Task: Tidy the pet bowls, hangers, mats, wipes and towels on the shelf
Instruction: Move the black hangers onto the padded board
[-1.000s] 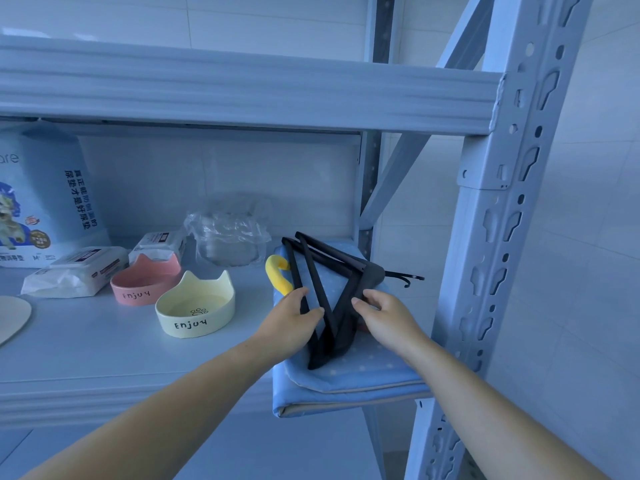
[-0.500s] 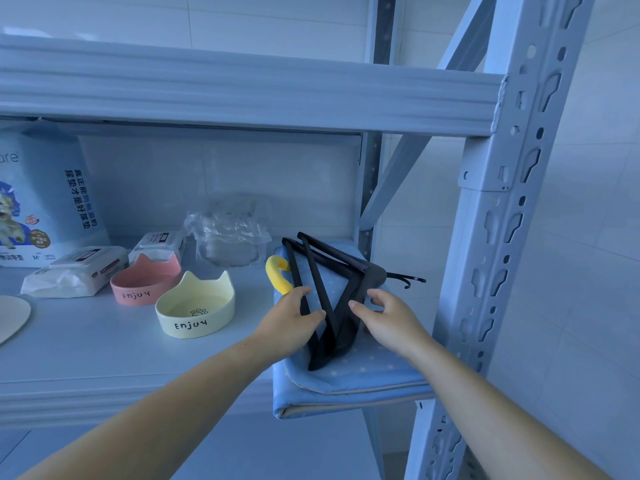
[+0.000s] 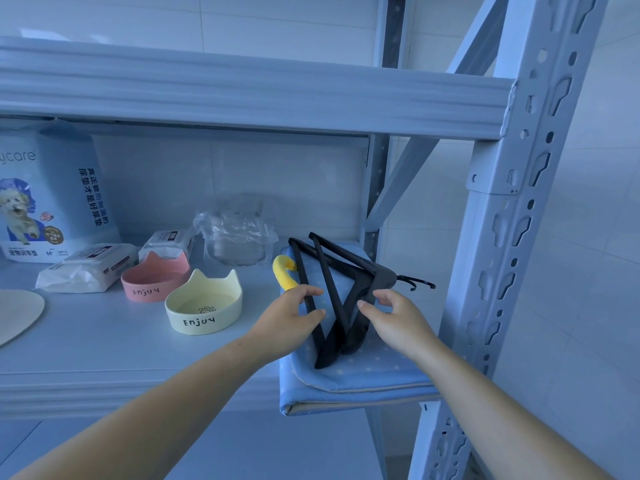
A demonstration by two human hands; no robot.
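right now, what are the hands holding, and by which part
The hangers, a black bundle lying on the mat. The left hand pinches a left arm of the bundle, and the right hand pinches its right side.

— Where are the hands?
— Both are on the black hangers (image 3: 332,306), fanned out on a folded blue mat (image 3: 363,379) at the right end of the shelf (image 3: 104,344). The left hand (image 3: 294,318) pinches the leftmost bar; the right hand (image 3: 393,318) grips a shoulder.
— And nearby?
— A yellow hook (image 3: 282,271) pokes out just left. Further left, a cream bowl (image 3: 204,308) sits in front of a pink bowl (image 3: 154,280), with wipes (image 3: 88,268) behind.
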